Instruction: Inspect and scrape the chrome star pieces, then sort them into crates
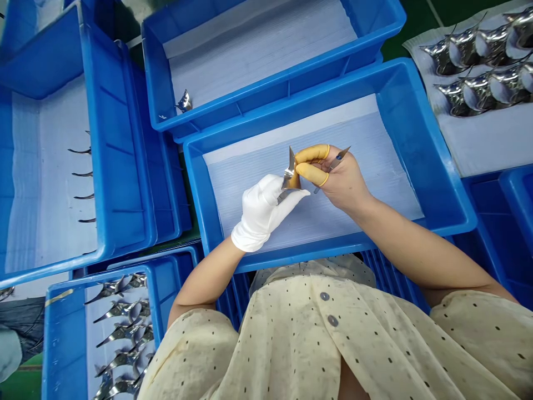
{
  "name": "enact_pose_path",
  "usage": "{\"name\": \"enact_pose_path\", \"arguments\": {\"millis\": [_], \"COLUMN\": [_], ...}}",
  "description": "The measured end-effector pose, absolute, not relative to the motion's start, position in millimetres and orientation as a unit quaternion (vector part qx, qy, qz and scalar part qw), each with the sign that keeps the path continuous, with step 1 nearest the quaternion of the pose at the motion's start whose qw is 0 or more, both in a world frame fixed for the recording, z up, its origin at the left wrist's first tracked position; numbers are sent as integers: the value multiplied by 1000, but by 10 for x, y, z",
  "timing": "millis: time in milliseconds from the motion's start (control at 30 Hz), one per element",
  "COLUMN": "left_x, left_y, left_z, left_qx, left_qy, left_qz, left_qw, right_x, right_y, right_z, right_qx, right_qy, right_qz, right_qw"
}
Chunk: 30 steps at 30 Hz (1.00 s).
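Note:
My left hand (263,208), in a white glove, is closed on a shiny curved metal part (288,173) with a pointed upper tip. My right hand (343,180) wears yellow finger covers on the thumb and a finger, which touch the right side of that part. Tucked across the right palm is a slim pointed metal tool (340,155) with a small blue spot; its exact kind is unclear. Both hands are above a blue plastic bin (447,194) lined with white sheet. The face of the part turned toward my right fingers is partly hidden.
Behind stands another lined blue bin (270,91) with one small metal part (184,102) in its corner. Similar parts (462,94) lie in rows on a white sheet at right. A bin (66,333) at lower left holds several more. Tall blue bins (120,139) stand at left.

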<state>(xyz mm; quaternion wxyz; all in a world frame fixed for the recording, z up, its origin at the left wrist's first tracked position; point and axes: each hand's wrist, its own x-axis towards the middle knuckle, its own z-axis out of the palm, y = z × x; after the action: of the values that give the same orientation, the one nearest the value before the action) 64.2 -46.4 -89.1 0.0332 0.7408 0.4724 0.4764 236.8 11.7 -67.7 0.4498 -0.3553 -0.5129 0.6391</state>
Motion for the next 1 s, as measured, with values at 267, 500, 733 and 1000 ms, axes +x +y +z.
{"name": "enact_pose_path", "arguments": {"millis": [267, 500, 733, 1000], "left_x": [620, 602, 617, 630], "left_y": [-462, -472, -472, -519], "left_z": [-898, -772, -673, -719], "left_qx": [708, 543, 518, 476], "left_qy": [491, 530, 482, 497], "left_qz": [503, 531, 565, 520], "left_qw": [60, 378, 424, 506], "right_x": [2438, 2458, 2428, 2435], "right_y": [124, 19, -12, 113], "right_z": [-613, -657, -612, -561], "right_qx": [-379, -342, -312, -358], "right_qy": [-551, -587, -635, -469], "right_qz": [590, 572, 535, 626], "right_qw": [452, 459, 462, 510]}}
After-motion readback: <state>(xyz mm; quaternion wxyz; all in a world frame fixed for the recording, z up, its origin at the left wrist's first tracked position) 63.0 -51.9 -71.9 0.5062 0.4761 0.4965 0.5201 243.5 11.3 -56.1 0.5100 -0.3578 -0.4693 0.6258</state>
